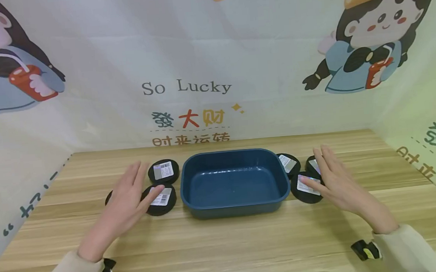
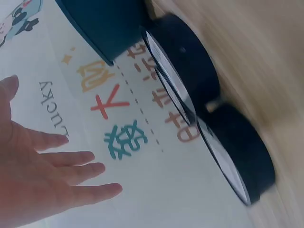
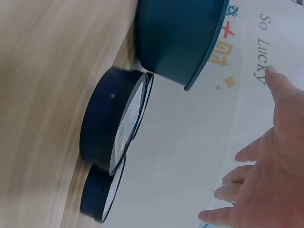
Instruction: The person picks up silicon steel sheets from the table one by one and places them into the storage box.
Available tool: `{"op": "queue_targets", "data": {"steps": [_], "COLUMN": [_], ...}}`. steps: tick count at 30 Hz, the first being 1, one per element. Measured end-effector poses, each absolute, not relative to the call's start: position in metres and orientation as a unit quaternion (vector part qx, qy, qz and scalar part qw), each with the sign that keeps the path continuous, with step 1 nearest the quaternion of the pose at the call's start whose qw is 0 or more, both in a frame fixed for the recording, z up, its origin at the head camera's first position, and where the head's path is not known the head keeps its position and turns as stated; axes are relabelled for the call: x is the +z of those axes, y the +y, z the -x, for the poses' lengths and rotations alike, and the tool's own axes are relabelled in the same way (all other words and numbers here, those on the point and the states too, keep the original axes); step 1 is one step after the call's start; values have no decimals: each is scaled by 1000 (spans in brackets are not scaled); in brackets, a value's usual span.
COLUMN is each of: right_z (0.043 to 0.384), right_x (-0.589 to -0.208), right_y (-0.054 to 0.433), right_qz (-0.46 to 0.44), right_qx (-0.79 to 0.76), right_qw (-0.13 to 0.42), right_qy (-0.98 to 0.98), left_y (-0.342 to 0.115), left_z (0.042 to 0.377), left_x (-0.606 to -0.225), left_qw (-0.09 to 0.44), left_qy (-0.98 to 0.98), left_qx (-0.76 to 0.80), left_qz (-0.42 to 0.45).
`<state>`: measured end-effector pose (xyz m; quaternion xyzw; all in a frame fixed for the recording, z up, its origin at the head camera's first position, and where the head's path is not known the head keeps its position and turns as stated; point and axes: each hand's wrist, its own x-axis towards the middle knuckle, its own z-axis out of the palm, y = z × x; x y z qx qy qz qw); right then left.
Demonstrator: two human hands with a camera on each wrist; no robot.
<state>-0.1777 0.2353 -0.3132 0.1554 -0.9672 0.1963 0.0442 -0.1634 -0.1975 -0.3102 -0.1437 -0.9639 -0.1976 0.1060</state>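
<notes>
A dark blue rectangular tub [image 1: 236, 210] stands in the middle of the wooden table. To its left are low round black tins with white labels, among them a rear tin [image 1: 163, 171] and a front tin [image 1: 160, 200]; another is mostly hidden behind my left hand [image 1: 124, 199]. That hand hovers over them, fingers straight, holding nothing. On the tub's right, a front tin [image 1: 306, 188], a rear tin [image 1: 288, 163] and a partly covered tin [image 1: 312, 166] sit close together. My right hand [image 1: 338, 182] hovers there, fingers extended and free of the tins, as the right wrist view shows.
The wooden table [image 1: 234, 250] runs back to a white printed cloth [image 1: 195, 48] hanging behind it, with more cloth along both sides. A dark wrist strap [image 1: 107, 269] shows at the left sleeve and another strap [image 1: 365, 250] at the right.
</notes>
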Motion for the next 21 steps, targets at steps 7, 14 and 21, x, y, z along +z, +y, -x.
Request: {"op": "queue_targets", "data": {"steps": [7,14,21], "right_z": [183,185,186], "right_x": [-316,-323,-333], "right_y": [224,217,214], "right_qz": [-161,-170,-188], "right_qx": [229,241,215], "right_qw": [21,8,40], "right_qy": [-960,-956,-957], "left_y": [-181,-170,-160], "left_z": [171,183,194], "left_x": [-316,-324,-333], "left_qw": [97,71,80], "left_qy": [-955,-945,-942], "left_qx": [-232,-284,-298], "left_qz": [156,146,136]}}
